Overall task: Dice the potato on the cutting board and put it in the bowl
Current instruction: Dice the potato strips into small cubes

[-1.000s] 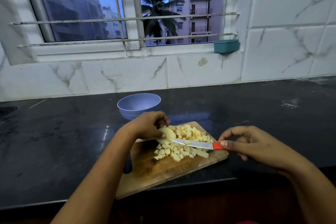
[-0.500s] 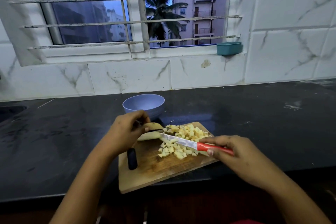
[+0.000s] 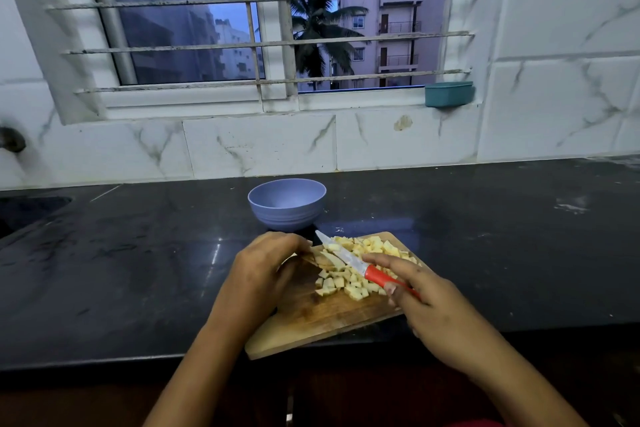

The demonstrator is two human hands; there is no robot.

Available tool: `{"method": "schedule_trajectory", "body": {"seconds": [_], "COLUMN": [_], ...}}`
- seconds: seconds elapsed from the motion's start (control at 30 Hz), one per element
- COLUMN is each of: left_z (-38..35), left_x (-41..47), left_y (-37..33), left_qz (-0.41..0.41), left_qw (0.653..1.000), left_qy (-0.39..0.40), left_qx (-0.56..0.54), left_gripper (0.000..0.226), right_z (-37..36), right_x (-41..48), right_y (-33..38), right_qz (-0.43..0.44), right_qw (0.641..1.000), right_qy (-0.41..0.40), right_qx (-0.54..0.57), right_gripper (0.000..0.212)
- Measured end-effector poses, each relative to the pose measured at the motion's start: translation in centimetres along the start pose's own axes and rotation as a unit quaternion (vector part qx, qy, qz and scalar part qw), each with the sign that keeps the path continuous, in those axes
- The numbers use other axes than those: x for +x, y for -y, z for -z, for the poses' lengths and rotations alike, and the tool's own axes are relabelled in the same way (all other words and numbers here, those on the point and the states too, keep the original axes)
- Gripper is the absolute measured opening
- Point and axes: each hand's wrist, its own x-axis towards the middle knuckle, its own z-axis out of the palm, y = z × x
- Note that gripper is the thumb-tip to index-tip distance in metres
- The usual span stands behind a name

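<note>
Head view, left grip curled on potato piece atop cutting board, right grip clasping red-handled knife, blade across piece beside left fingertips

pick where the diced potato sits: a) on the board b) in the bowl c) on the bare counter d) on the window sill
A: the dice lie heaped on the board, and the bowl behind it shows no potato inside.
</note>
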Motion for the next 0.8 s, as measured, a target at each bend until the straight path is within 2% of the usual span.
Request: {"method": "schedule_trajectory", "body": {"seconds": [0.07, 0.13, 0.27, 0.37, 0.57, 0.63, 0.73, 0.8], "left_z": [0.1, 0.1, -0.1, -0.2, 0.0, 0.0, -0.1, -0.2], "left_x": [-0.2, -0.4, -0.6, -0.7, -0.9, -1.0, -1.0, -0.9], "left_y": [-0.5, -0.8, -0.4, -0.1, 0.1, 0.4, 0.4, 0.1], "left_qz": [-0.026, -0.039, -0.023, -0.004, 0.008, 0.028, 0.059, 0.069], "left_qw": [1.000, 0.999, 0.999, 0.999, 0.998, 0.998, 0.995, 0.994], "left_qy": [-0.007, -0.009, -0.011, -0.011, 0.004, 0.010, 0.019, 0.022], "left_qx": [0.006, 0.016, 0.043, 0.050, 0.066, 0.064, 0.072, 0.087], "left_gripper": [0.027, 0.024, 0.024, 0.026, 0.030, 0.034, 0.036, 0.034], "right_z": [0.0, -0.1, -0.7, -0.7, 1.5, 2.7, 3.5, 2.7], "right_x": [0.1, 0.0, -0.7, -1.5, -2.6, -2.7, -2.7, -2.7], "right_y": [0.5, 0.8, 0.4, 0.2, -0.7, -0.7, -0.3, 0.2], "right_qz": [-0.002, 0.000, 0.026, 0.016, -0.012, -0.005, 0.015, 0.012], "right_qw": [1.000, 0.999, 0.960, 0.936, 0.923, 0.925, 0.953, 0.971], "right_qy": [0.009, 0.006, -0.022, -0.020, -0.028, -0.040, -0.058, -0.040], "right_qx": [0.005, -0.047, -0.279, -0.350, -0.382, -0.378, -0.298, -0.234], "right_gripper": [0.039, 0.042, 0.076, 0.086, 0.084, 0.076, 0.057, 0.050]}}
